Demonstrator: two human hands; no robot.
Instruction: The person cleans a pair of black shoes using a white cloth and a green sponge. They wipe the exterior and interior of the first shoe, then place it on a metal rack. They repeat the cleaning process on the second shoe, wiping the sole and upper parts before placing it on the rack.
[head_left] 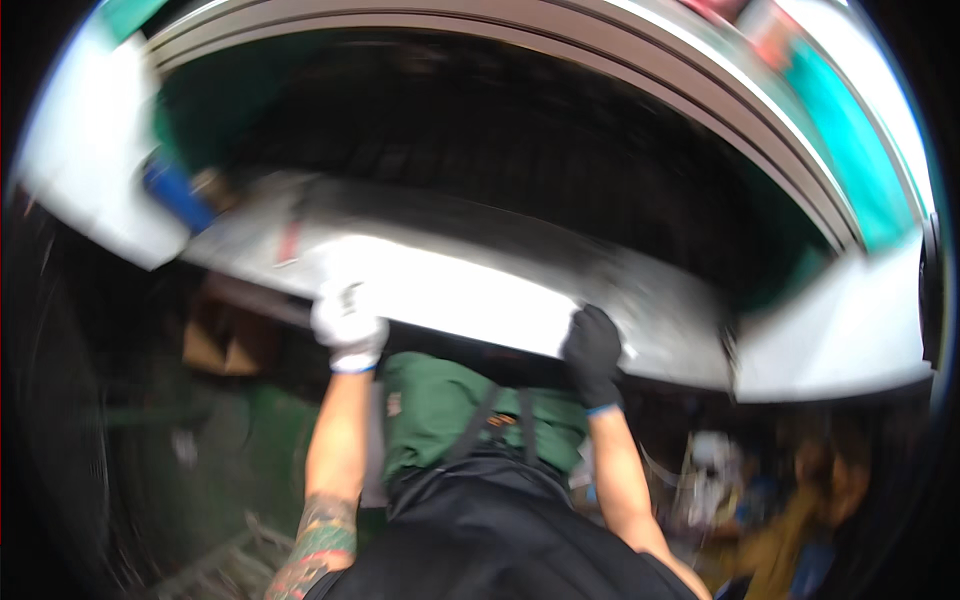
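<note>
A flat, bright white sheet point(460, 298), washed out by glare, lies across the front of a grey metal bed. At its left end is my left hand point(348, 318) in a white glove, closed on the edge and blurred by motion. My right hand point(592, 350), in a black glove with a blue cuff, grips the opposite end with curled fingers. Both forearms reach up from the lower edge, on either side of my body. I cannot make out the fingertips of either hand.
The grey bed point(680, 345) belongs to a large machine with a dark opening and a long curved-looking beam point(500, 30). White side panels point(830, 345) flank it. A blue cylinder point(178, 192) sits left, a brown box point(222, 340) below. Blurred clutter point(715, 470) stands lower right.
</note>
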